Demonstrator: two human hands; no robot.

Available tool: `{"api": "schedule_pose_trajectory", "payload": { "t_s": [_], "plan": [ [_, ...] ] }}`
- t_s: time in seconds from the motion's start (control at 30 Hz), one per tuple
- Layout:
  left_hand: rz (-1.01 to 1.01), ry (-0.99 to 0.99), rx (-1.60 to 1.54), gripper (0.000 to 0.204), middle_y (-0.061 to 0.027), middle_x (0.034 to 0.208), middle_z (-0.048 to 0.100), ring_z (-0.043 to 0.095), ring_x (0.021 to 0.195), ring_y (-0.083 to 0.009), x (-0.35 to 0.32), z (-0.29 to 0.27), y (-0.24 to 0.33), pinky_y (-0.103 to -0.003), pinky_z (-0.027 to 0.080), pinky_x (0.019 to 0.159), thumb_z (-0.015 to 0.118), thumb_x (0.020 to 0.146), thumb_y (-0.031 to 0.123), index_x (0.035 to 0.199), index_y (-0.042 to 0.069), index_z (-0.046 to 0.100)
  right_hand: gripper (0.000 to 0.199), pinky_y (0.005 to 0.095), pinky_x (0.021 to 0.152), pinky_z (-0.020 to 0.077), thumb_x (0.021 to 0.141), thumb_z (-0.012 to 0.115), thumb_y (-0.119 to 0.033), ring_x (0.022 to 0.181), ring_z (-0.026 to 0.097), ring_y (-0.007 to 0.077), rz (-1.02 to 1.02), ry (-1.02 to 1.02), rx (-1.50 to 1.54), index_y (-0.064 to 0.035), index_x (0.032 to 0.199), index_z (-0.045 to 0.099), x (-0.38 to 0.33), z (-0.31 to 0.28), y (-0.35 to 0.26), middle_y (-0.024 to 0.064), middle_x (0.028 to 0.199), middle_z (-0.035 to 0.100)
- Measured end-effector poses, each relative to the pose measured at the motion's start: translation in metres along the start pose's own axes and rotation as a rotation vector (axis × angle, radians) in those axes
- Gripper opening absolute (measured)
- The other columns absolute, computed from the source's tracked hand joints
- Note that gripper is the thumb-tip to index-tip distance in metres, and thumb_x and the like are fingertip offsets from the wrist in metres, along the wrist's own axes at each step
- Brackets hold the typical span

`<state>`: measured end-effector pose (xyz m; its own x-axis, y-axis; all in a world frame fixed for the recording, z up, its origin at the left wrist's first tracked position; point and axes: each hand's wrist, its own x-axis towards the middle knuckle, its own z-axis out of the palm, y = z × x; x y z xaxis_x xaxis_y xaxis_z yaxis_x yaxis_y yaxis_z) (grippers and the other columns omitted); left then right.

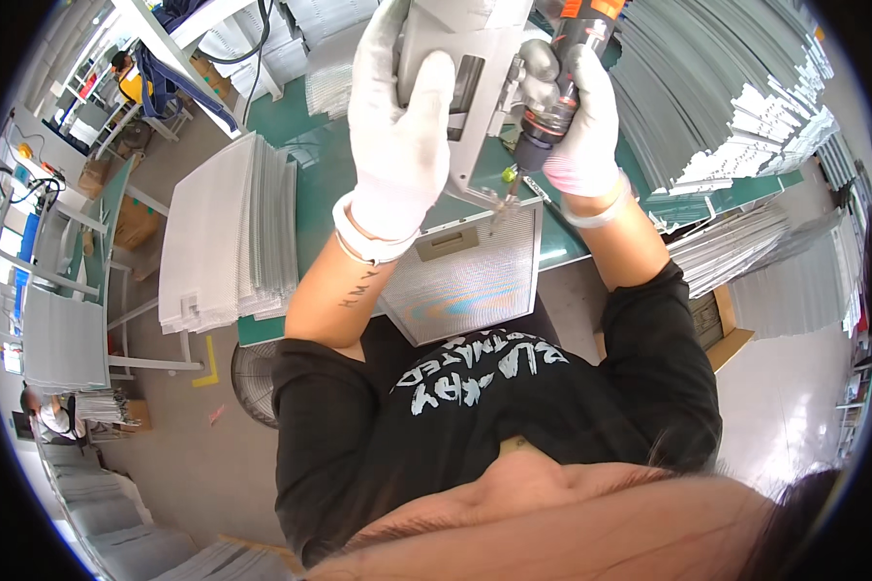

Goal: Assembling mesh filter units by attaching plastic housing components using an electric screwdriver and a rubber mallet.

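Observation:
My left hand (397,145), in a white glove, grips a grey metal housing (494,68) with a dark slot, its thumb lying along the near face. My right hand (589,126), gloved too, is wrapped round a black and orange electric screwdriver (552,114). The driver's bit points down toward me, beside the lower end of the housing; whether it touches anything cannot be made out. Small metal parts (510,97) show between the housing and the right fingers. Below both hands, a framed mesh panel (475,290) with a recessed handle leans at the table's near edge.
A green table (312,194) carries a stack of mesh panels (213,232) on the left and a large stack (693,73) on the right. More panels (736,247) and an open cardboard box (731,339) are lower right. A round fan (254,382) stands below left. Other people (131,82) are far left.

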<state>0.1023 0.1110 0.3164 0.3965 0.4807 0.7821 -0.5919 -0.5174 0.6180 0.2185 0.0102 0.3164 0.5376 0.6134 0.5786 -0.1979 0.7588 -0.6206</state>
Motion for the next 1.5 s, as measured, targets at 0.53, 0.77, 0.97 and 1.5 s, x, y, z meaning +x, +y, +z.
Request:
{"api": "schedule_pose_trajectory", "payload": {
  "t_s": [0.53,0.77,0.97,1.5],
  "plan": [
    [-0.270,-0.409,-0.540,0.098,-0.0101,0.145,0.041,0.045,0.130,-0.0208,0.016,-0.030,-0.005,-0.037,0.034,0.111,0.062,0.089,0.001,0.159,0.021,-0.004,0.030,0.0217,0.057,0.0398,0.098,0.057,-0.034,0.066,0.049,0.0073,-0.060,-0.102,-0.200,-0.0077,0.109,0.048,0.019,-0.022,-0.015,0.0042,0.086,0.054],
    [0.496,-0.246,0.457,0.037,-0.0184,0.143,0.043,0.051,0.124,-0.0266,0.029,-0.028,-0.012,-0.037,0.038,0.108,0.048,0.098,0.006,0.134,0.002,0.053,0.026,0.0237,0.055,0.0452,0.093,0.061,-0.024,0.065,0.056,0.0102,0.000,-0.111,-0.110,-0.0062,0.110,0.052,-0.005,-0.015,-0.010,0.0049,0.084,0.062],
    [-0.221,-0.158,-0.329,0.061,-0.0078,0.118,0.056,0.058,0.102,-0.0157,-0.002,-0.003,-0.008,-0.033,0.052,0.087,0.062,0.088,-0.006,0.138,0.016,0.034,0.030,0.0229,0.056,0.0455,0.094,0.061,-0.017,0.066,0.056,0.0096,-0.022,-0.163,-0.098,-0.0055,0.120,0.050,0.016,-0.029,-0.017,0.0048,0.086,0.062],
    [-0.045,0.051,-0.153,0.058,-0.0049,0.123,0.050,0.055,0.108,-0.0161,0.007,0.001,0.005,-0.032,0.048,0.093,0.063,0.087,-0.003,0.136,0.013,0.037,0.075,0.0334,0.104,0.0369,0.090,0.065,-0.010,0.119,0.046,0.0167,-0.033,-0.084,-0.732,0.0002,0.152,0.024,-0.005,-0.002,-0.035,0.0072,0.134,0.047]
  ]
}}
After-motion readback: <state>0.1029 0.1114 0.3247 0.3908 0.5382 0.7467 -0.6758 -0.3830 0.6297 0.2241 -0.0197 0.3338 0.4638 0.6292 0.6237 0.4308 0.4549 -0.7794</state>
